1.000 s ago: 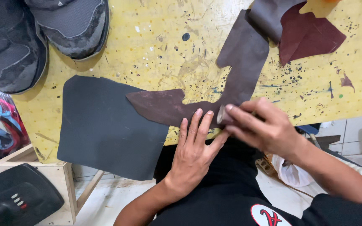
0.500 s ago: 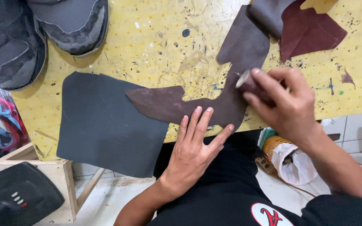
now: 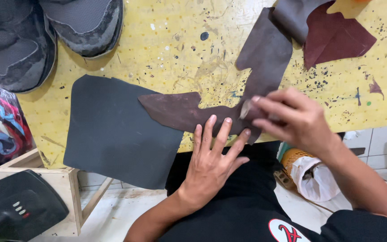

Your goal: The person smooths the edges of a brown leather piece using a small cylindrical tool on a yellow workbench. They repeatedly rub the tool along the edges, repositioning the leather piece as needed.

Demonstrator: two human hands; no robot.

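Leather, a brown strip (image 3: 211, 112), lies across my yellow table (image 3: 166, 54), overlapping the dark sheet (image 3: 108, 134). My left hand (image 3: 211, 161) presses it flat, fingers spread; my right hand (image 3: 292, 118) pinches a small pale piece (image 3: 246, 109) against it. Shoes (image 3: 45, 31) sit behind.

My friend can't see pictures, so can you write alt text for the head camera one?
A left hand presses a brown leather piece flat on a yellow spattered table while the right hand rubs a small pale object on it. A dark grey sheet lies underneath; two grey shoes sit nearby.
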